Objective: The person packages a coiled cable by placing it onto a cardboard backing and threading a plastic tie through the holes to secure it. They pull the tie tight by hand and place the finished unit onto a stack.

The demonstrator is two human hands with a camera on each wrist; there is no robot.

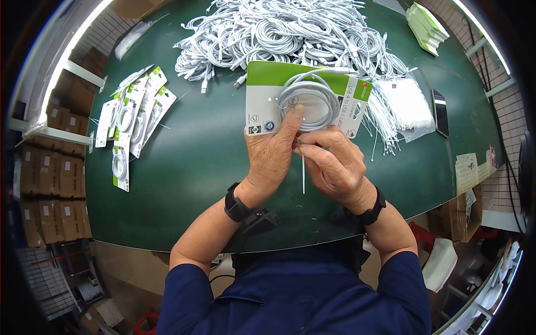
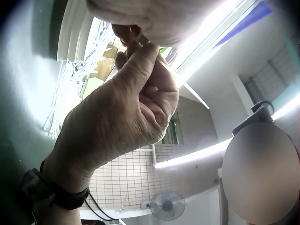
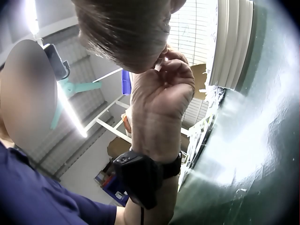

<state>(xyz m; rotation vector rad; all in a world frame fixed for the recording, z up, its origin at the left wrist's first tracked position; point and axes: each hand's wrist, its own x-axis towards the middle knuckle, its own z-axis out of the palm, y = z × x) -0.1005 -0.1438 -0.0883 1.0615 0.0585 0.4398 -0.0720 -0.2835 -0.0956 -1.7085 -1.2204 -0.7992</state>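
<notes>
My left hand [image 1: 271, 153] holds a green-and-white cardboard package card [image 1: 261, 92], its thumb over the front and the other fingers hidden behind. On the card lies a coiled white USB cable [image 1: 330, 106]. Just under the card's lower edge, my right hand [image 1: 339, 167] pinches a thin white cable tie [image 1: 304, 177], whose tail hangs down. Fingertips of both hands meet there. From the left wrist, the right hand [image 2: 117, 108] shows with its fingers curled and the cable tie [image 2: 196, 95] sticking out past it. In the right wrist view the left hand [image 3: 159, 105] is curled beside the right.
A big heap of white cables [image 1: 279, 33] covers the back of the green table [image 1: 195, 184]. Carded cables [image 1: 134, 114] lie at left. Loose cable ties [image 1: 385, 125], a plastic bag [image 1: 410, 106], a phone [image 1: 440, 113] and a stack of cards [image 1: 427, 30] lie right.
</notes>
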